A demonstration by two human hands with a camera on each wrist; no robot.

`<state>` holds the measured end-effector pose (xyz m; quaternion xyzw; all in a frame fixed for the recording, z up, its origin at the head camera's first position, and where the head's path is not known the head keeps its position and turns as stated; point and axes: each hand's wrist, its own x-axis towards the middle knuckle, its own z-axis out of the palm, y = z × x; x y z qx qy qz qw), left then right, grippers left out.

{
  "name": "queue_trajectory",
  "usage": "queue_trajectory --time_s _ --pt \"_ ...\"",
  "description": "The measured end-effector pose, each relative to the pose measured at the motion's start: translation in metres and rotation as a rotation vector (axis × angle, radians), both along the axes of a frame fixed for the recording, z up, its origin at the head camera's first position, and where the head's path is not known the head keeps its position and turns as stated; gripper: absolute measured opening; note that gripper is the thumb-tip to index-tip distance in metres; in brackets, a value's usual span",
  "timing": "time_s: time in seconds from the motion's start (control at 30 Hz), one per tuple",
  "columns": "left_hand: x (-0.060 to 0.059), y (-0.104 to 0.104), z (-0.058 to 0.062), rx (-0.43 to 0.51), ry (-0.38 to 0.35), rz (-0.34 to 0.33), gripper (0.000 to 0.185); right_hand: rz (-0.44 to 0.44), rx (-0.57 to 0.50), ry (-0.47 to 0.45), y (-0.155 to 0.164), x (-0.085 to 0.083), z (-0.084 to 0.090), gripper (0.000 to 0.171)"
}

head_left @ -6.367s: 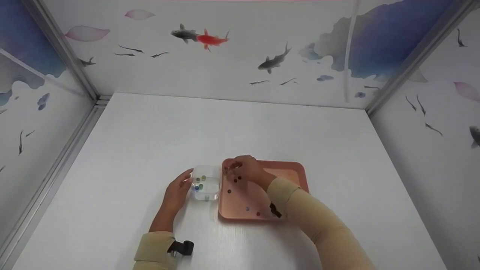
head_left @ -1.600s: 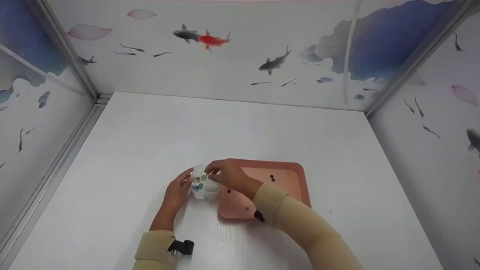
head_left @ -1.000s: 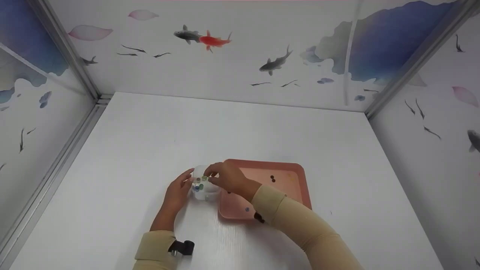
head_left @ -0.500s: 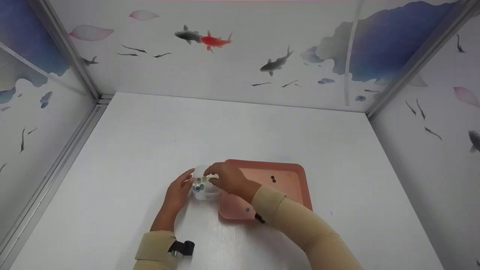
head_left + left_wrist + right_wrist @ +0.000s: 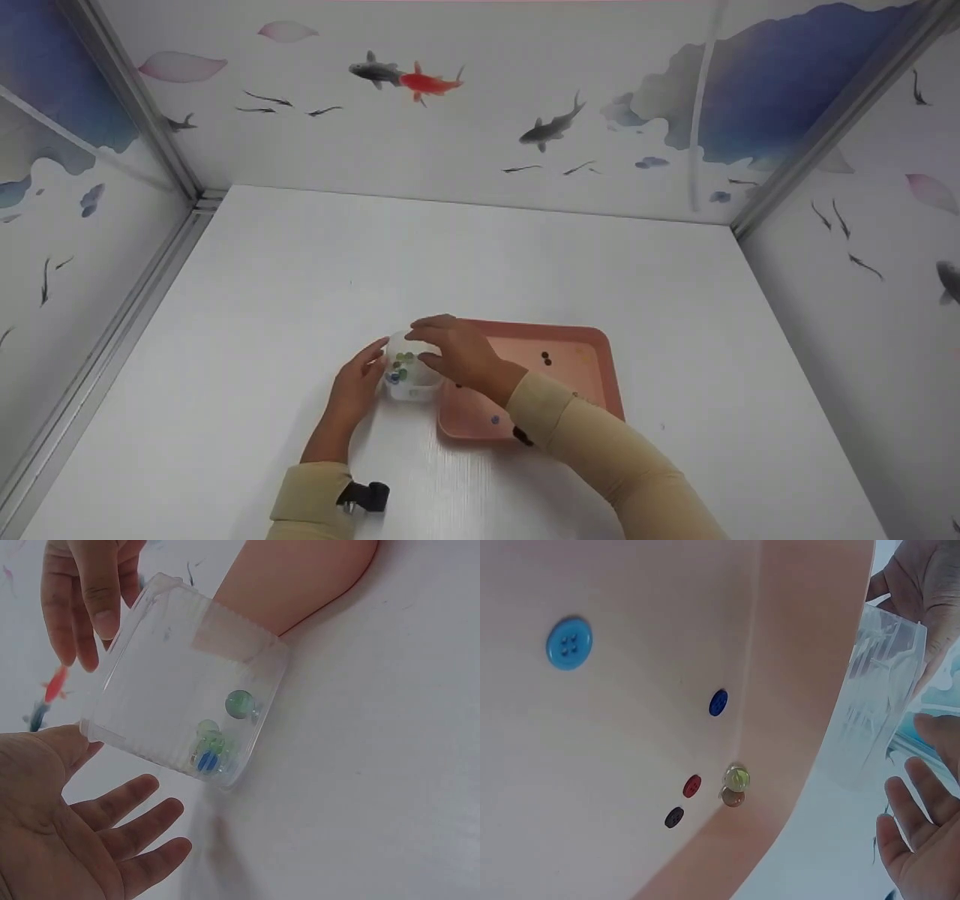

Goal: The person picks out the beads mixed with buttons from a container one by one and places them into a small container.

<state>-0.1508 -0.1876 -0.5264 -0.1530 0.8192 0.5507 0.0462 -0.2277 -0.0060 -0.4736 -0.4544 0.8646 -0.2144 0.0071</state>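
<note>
White table [image 5: 300, 262], fish-print walls [image 5: 480, 112]

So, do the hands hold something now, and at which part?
Nothing is held. The left hand lies open against the clear box; the right hand hovers open above it.

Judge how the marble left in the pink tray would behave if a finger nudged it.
The marble looks round and glossy, so it would probably roll readily and slip from a loose pinch. It sits against the tray wall, which would likely stop it. The flat buttons nearby should stay put.
</note>
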Motion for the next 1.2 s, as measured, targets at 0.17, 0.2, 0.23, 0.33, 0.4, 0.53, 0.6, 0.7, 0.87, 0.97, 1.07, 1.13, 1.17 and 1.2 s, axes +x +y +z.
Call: queue_trajectory --time_s 0.17,0.2,0.23,0.33,0.4,0.53,0.6,0.7,0.87,0.97,1.07,1.13,1.17,1.2 --pt "0.000 0.000 0.002 -0.007 -0.016 0.003 0.043 -0.008 0.038 0.105 0.004 -0.001 0.002 0.043" --pt "0.000 0.000 0.002 -0.005 -0.020 0.005 0.043 -0.012 0.047 0.117 0.005 0.000 0.002 0.044" --pt "0.000 0.000 0.002 -0.003 -0.025 0.007 0.043 -0.018 0.058 0.124 0.006 0.000 0.003 0.046" --pt "0.000 0.000 0.001 -0.001 -0.025 0.009 0.043 -0.039 0.090 0.122 0.009 0.000 0.004 0.051" --pt "0.000 0.000 0.001 0.000 -0.020 0.007 0.043 -0.052 0.109 0.119 0.012 0.000 0.005 0.053" --pt "0.001 0.000 0.001 0.004 -0.005 0.004 0.043 -0.068 0.133 0.131 0.016 -0.001 0.005 0.056" --pt "0.001 -0.001 0.001 0.008 -0.004 0.003 0.043 -0.074 0.139 0.136 0.018 -0.002 0.005 0.057" --pt "0.001 -0.001 0.001 0.014 -0.016 0.002 0.044 -0.080 0.139 0.137 0.021 -0.004 0.003 0.059" --pt "0.002 0.000 0.001 -0.004 -0.019 -0.001 0.044 -0.092 0.140 0.133 0.025 -0.006 0.002 0.061" --pt "0.002 0.000 0.002 -0.018 -0.014 -0.002 0.045 -0.107 0.136 0.115 0.027 -0.007 0.002 0.062" --pt "0.002 0.001 0.002 -0.015 -0.016 0.000 0.044 -0.126 0.132 0.085 0.028 -0.008 0.003 0.062" --pt "0.002 0.001 0.002 -0.014 -0.017 0.001 0.044 -0.134 0.132 0.070 0.030 -0.010 0.004 0.062" --pt "0.001 0.001 0.003 -0.013 -0.019 0.000 0.044 -0.136 0.129 0.064 0.030 -0.010 0.004 0.062" --pt "0.002 0.001 0.003 -0.013 -0.018 -0.001 0.044 -0.139 0.128 0.059 0.031 -0.011 0.004 0.062"
